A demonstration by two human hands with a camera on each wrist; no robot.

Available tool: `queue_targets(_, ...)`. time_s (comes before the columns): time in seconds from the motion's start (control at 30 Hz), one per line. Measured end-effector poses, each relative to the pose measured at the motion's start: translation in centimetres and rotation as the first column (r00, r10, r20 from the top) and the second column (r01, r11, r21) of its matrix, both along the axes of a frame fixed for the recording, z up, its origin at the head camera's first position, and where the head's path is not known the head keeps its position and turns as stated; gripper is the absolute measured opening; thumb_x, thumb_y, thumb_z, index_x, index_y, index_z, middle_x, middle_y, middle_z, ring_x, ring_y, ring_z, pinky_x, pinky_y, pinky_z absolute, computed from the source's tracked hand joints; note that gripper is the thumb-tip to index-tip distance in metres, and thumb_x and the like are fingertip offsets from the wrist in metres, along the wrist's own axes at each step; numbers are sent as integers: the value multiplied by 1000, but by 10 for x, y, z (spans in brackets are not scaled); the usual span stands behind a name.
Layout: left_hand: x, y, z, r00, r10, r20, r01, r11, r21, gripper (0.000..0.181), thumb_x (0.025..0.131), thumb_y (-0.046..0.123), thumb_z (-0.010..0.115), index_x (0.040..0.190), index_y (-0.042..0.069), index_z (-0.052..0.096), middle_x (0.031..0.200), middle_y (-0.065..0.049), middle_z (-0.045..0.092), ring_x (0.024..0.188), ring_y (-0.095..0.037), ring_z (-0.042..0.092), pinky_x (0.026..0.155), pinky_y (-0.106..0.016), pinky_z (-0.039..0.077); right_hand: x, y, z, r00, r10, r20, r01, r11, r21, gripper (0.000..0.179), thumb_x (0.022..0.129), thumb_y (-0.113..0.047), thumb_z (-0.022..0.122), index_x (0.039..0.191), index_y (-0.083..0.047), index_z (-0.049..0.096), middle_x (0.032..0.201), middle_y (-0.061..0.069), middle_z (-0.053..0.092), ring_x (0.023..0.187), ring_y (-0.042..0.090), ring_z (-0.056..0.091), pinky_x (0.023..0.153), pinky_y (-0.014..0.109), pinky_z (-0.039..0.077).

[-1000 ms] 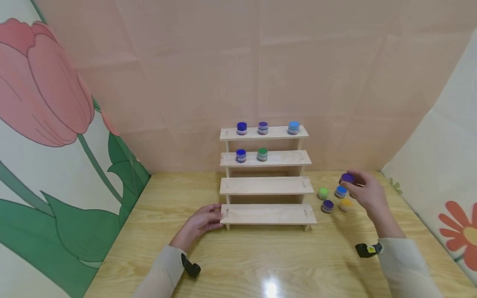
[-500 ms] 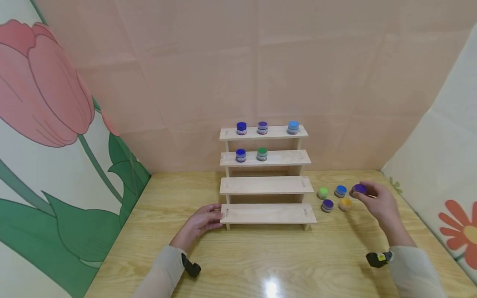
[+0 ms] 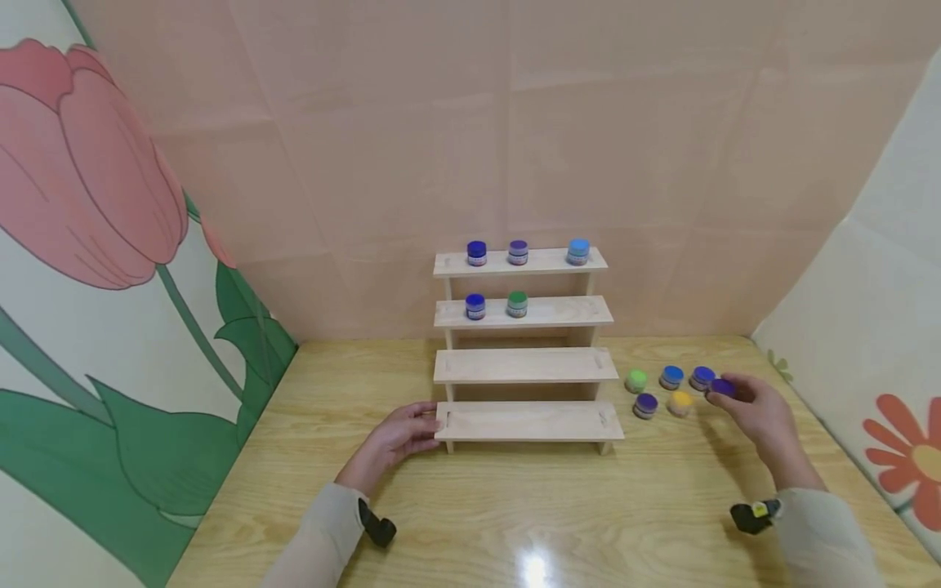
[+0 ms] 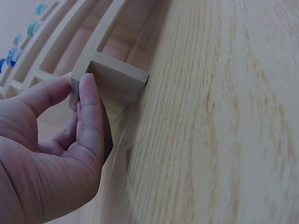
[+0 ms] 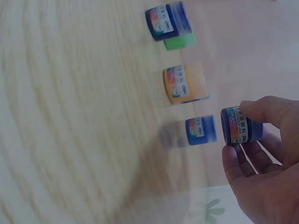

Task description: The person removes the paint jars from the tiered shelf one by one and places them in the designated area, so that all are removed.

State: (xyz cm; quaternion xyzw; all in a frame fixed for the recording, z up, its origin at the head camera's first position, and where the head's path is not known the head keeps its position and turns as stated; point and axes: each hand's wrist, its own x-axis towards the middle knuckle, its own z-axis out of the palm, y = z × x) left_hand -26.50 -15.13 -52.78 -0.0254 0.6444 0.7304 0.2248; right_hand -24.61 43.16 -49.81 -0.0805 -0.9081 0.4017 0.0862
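1 held jar: lbl r-wrist only

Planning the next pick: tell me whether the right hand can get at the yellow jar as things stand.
Probably not: the right hand pinches a purple jar, so it would likely need to let go first. The yellow jar looks within reach, its near side open.

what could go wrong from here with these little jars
The held jar might slip from the right hand or bump the blue-purple jar that appears just beside it. The left hand pinches the end of the bottom shelf, so a tug could topple the five jars standing higher up.
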Motion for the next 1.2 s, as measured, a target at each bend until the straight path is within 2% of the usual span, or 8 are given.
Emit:
queue_targets(0.1, 0, 0, 0, 1000, 0, -3, 0, 1000, 1, 62, 95, 0, 66, 150, -7, 38, 123, -17, 63, 88, -17, 68, 75, -28, 60, 1, 4, -5, 1000, -7, 11, 7, 1000, -10, 65, 99, -34, 65, 143, 10, 45, 134, 38, 51, 95, 10, 54, 65, 9, 46)
queue_targets(0.2, 0, 0, 0, 1000, 0, -3, 0, 1000, 2, 62, 95, 0, 66, 150, -6, 38, 123, -16, 63, 88, -17, 68, 75, -28, 60, 1, 8, -9, 999, -8, 39, 9, 1000, -19, 67, 99, -35, 65, 144, 10, 43, 135, 39, 49, 103, 28, 58, 65, 10, 46)
queue_targets(0.3, 0, 0, 0, 1000, 1, -6, -1, 1000, 1, 62, 95, -1, 65, 150, -7, 38, 123, -16, 63, 88, -17, 68, 75, -29, 60, 1, 9, -12, 997, 0, 72, 3, 999, -37, 71, 100, -36, 65, 147, 10, 40, 139, 40, 46, 116, 47, 53, 68, 15, 44)
queue_targets(0.4, 0, 0, 0, 1000, 1, -3, -1, 1000, 3, 62, 95, -1, 65, 150, -7, 38, 122, -17, 63, 88, -17, 68, 75, -29, 60, 0, 10, -14, 995, 5, 97, 1, 998, -56, 72, 100, -36, 64, 148, 10, 37, 143, 40, 43, 121, 52, 49, 74, 21, 41)
queue_targets(0.77, 2, 1, 3, 1000, -2, 1, 2, 1000, 3, 61, 95, 0, 65, 149, -7, 38, 124, -18, 63, 89, -17, 68, 75, -29, 60, -6, 9, -19, 991, -7, 133, 14, 999, -46, 69, 99, -34, 64, 147, 10, 39, 144, 39, 41, 122, 51, 48, 75, 23, 42)
queue_targets(0.93, 1, 1, 3, 1000, -2, 7, 2, 1000, 1, 62, 95, 0, 66, 150, -6, 39, 126, -18, 62, 89, -17, 68, 75, -29, 60, -9, 11, -25, 988, -8, 154, 13, 999, -30, 69, 100, -34, 63, 148, 9, 38, 145, 39, 40, 124, 55, 46, 90, 48, 46)
queue_targets(1.07, 1, 1, 3, 1000, -2, 5, 2, 1000, -2, 62, 95, 0, 66, 150, -6, 39, 127, -18, 62, 89, -17, 68, 75, -29, 60, -10, 11, -27, 989, -9, 151, 10, 1000, -1, 68, 100, -35, 63, 146, 10, 41, 145, 39, 41, 122, 55, 47, 90, 50, 44)
queue_targets(1.2, 1, 1, 2, 1000, -1, 2, 1, 1000, 1, 62, 94, 0, 66, 150, -6, 39, 126, -18, 62, 89, -18, 68, 75, -29, 60, -11, 9, -25, 990, -22, 142, 21, 1000, 8, 69, 99, -36, 64, 145, 10, 41, 143, 39, 43, 122, 54, 48, 87, 44, 44)
